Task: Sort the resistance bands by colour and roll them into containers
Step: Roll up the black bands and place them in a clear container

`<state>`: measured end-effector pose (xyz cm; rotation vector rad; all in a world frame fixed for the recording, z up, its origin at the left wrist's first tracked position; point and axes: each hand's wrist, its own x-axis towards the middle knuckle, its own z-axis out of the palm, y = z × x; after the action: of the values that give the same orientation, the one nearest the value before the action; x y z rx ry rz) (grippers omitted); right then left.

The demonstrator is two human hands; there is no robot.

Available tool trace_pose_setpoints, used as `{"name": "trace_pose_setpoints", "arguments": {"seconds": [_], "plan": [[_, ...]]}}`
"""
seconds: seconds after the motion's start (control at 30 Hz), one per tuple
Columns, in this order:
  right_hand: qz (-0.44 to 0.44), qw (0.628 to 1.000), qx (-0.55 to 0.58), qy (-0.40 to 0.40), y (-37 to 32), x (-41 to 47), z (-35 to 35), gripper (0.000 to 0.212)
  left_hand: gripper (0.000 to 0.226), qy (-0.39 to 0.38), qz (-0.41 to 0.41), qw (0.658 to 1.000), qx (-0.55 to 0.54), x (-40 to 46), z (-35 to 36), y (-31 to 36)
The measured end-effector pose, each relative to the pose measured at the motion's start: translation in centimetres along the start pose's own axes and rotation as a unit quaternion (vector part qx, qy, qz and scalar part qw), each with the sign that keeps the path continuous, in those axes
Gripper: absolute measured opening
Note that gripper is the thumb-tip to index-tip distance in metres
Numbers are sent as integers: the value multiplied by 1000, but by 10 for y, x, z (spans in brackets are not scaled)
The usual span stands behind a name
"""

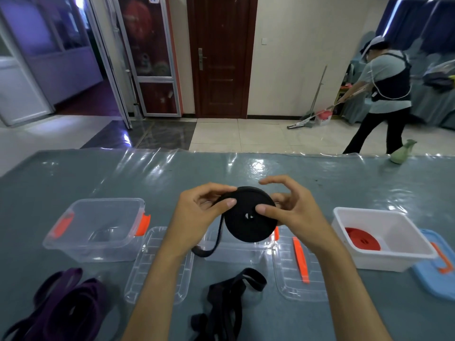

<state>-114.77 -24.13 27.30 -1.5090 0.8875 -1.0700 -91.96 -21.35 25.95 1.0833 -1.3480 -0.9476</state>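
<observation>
A black resistance band, wound into a thick roll [248, 217], is held above the middle clear container [236, 249]. My left hand [197, 212] pinches its left edge with thumb and fingers. My right hand [290, 207] grips the right side, thumb on the roll's face. A loose tail [211, 244] hangs from the roll. More black bands [226, 299] lie loose near the front edge. Purple bands [64, 306] lie piled at the front left. A red rolled band [362, 238] sits in the white container [394, 259] on the right.
A clear container with orange clips [73, 239] stands at the left, with nothing inside. Two clear lids [138, 279] [290, 289] lie flat on the table and a blue lid [438, 286] at the far right. A person mops the floor beyond the table.
</observation>
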Motion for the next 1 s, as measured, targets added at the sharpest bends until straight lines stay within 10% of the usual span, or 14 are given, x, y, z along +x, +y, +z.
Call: {"name": "trace_pose_setpoints", "arguments": {"seconds": [1.0], "plan": [[-81,993,5,85,-8,-6,8,28,42,-48,8,999,-12,-2,2,2]]}}
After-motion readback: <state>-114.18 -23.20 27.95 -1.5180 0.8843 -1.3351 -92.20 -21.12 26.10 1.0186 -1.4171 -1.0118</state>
